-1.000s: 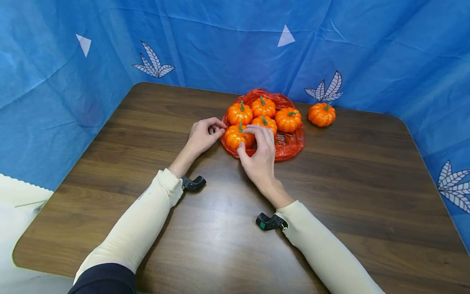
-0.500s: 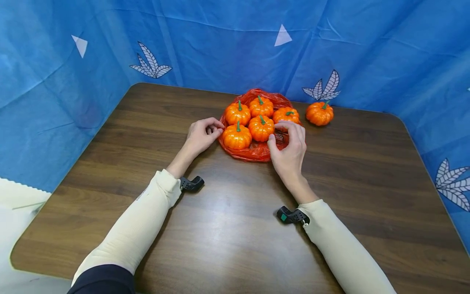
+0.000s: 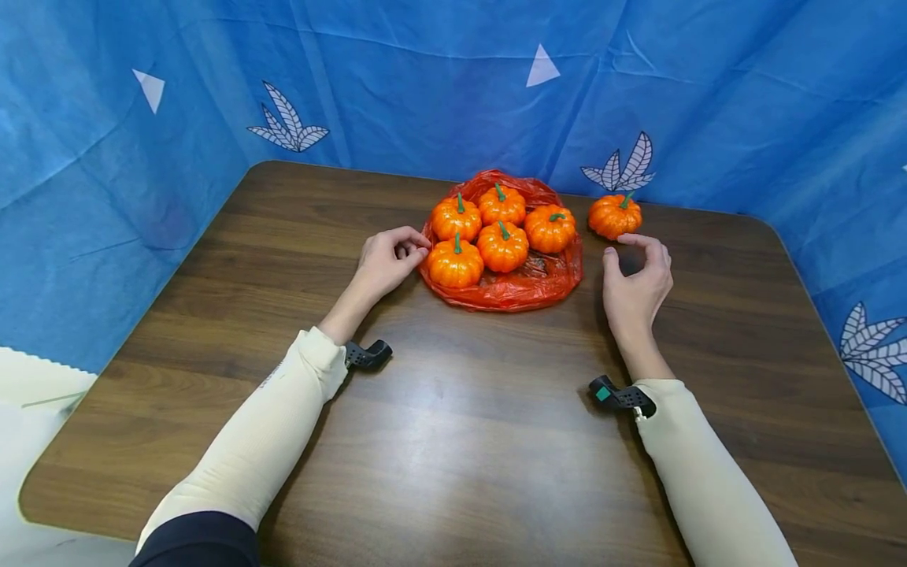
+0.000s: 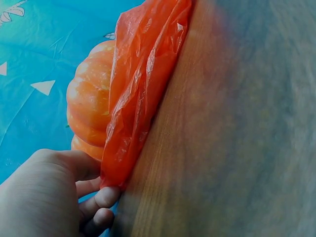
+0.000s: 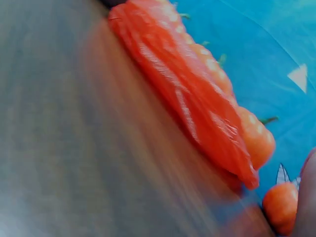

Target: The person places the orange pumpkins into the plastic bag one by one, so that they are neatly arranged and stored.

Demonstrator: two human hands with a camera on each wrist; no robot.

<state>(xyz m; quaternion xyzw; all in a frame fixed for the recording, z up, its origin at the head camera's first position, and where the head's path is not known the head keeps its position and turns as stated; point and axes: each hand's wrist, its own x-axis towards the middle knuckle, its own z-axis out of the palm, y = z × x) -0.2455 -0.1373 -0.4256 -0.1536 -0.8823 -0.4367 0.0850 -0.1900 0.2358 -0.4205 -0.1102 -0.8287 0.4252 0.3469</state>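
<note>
A red plastic bag (image 3: 524, 298) lies spread low on the table, its rim rolled down around several small orange pumpkins (image 3: 503, 247) with green stems. My left hand (image 3: 388, 264) pinches the bag's left edge; the left wrist view shows the red film (image 4: 143, 94) between thumb and fingers. One more pumpkin (image 3: 612, 216) sits outside the bag, to its right. Just in front of that pumpkin is my right hand (image 3: 641, 287), thumb and fingers apart with nothing between them. In the right wrist view, part of this hand (image 5: 307, 207) partly covers the lone pumpkin (image 5: 280, 208).
The brown wooden table (image 3: 439, 457) has rounded corners. A blue cloth (image 3: 439, 102) with leaf and triangle prints hangs behind its far edge. Black wrist cameras sit at the left cuff (image 3: 368, 356) and the right cuff (image 3: 616, 395).
My right hand has moved right, away from the bag's front-left pumpkin and across the bag to the lone pumpkin. My left hand still pinches the bag's edge.
</note>
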